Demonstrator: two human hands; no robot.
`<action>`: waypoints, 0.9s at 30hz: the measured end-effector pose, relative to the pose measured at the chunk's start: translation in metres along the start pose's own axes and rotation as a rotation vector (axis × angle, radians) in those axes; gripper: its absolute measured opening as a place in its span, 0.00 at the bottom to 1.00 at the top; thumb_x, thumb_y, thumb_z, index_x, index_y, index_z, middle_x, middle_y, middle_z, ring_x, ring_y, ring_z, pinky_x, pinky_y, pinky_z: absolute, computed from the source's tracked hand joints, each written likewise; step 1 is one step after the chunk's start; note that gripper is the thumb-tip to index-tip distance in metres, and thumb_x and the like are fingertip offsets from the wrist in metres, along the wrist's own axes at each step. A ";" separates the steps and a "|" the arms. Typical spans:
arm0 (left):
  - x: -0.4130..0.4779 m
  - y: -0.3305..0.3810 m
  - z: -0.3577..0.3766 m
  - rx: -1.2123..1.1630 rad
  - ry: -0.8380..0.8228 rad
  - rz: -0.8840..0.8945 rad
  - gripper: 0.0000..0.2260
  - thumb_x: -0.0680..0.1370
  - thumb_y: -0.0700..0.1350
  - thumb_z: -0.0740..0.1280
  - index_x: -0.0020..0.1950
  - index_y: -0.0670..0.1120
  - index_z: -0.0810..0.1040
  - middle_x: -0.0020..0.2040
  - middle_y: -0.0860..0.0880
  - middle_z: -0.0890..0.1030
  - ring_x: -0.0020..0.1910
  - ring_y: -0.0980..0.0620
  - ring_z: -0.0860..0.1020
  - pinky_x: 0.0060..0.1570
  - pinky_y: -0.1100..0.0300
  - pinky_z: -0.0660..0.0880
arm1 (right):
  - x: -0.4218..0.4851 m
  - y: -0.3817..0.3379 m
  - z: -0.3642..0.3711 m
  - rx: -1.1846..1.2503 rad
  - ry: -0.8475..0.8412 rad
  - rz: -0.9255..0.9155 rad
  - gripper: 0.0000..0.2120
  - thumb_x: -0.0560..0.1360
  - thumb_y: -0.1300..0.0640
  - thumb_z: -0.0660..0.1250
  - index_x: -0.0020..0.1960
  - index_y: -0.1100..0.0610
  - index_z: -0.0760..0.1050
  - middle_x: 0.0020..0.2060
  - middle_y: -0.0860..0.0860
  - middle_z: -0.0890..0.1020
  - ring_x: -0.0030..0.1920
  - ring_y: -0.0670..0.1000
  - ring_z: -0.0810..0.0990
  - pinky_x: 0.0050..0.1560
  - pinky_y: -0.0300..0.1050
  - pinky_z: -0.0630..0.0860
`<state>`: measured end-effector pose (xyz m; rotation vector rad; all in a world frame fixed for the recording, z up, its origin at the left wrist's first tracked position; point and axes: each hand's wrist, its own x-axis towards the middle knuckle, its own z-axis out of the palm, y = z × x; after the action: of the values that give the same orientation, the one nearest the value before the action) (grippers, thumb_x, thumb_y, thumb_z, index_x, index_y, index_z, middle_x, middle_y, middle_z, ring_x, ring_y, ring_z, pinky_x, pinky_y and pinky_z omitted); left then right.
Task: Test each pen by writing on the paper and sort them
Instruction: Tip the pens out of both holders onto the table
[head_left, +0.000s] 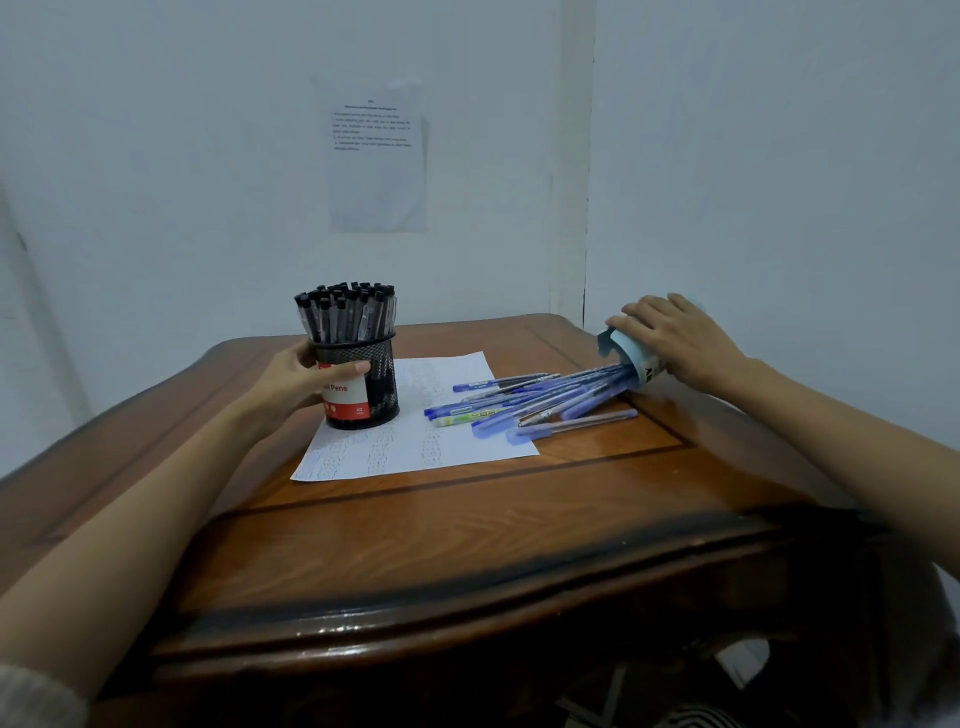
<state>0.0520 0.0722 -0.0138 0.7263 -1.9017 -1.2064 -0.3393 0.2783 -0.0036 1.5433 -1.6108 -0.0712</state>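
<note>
A black mesh pen holder (382, 376) with a red and white label stands upright on the left part of a written-on white paper (415, 447). It is packed with several black-capped pens (347, 310). My left hand (301, 382) grips its left side, thumb across the label. At the right, my right hand (675, 340) grips a light blue cup (631, 358) tipped over with its mouth facing left. Several blue pens (524, 402) lie spilled from the cup over the paper's right edge and the table.
The brown wooden table (467, 530) has a raised rim and stands in a white corner. A printed sheet (378, 156) is stuck on the wall behind. The right wall is close to the cup.
</note>
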 end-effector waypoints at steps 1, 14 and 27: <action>0.000 0.000 0.000 0.000 0.001 0.004 0.46 0.45 0.64 0.79 0.60 0.51 0.74 0.57 0.53 0.79 0.55 0.54 0.77 0.50 0.55 0.75 | 0.001 0.001 0.002 -0.042 -0.005 -0.011 0.40 0.47 0.73 0.78 0.59 0.59 0.76 0.51 0.60 0.80 0.50 0.61 0.79 0.49 0.54 0.76; 0.000 0.002 0.003 0.007 -0.005 0.006 0.39 0.56 0.57 0.76 0.65 0.49 0.71 0.57 0.53 0.77 0.56 0.53 0.76 0.46 0.60 0.74 | 0.055 0.002 -0.030 -0.154 -0.019 0.221 0.38 0.63 0.64 0.75 0.70 0.57 0.65 0.66 0.59 0.71 0.66 0.61 0.68 0.65 0.55 0.62; 0.008 -0.004 0.005 0.020 0.081 -0.026 0.37 0.62 0.53 0.78 0.67 0.46 0.70 0.63 0.47 0.76 0.61 0.48 0.75 0.60 0.50 0.74 | 0.166 -0.116 0.027 1.286 -0.185 0.822 0.41 0.60 0.52 0.80 0.66 0.59 0.64 0.62 0.56 0.70 0.61 0.55 0.72 0.57 0.45 0.71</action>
<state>0.0443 0.0669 -0.0166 0.8014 -1.8455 -1.1576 -0.2392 0.1005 0.0003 1.5293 -2.5008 1.5590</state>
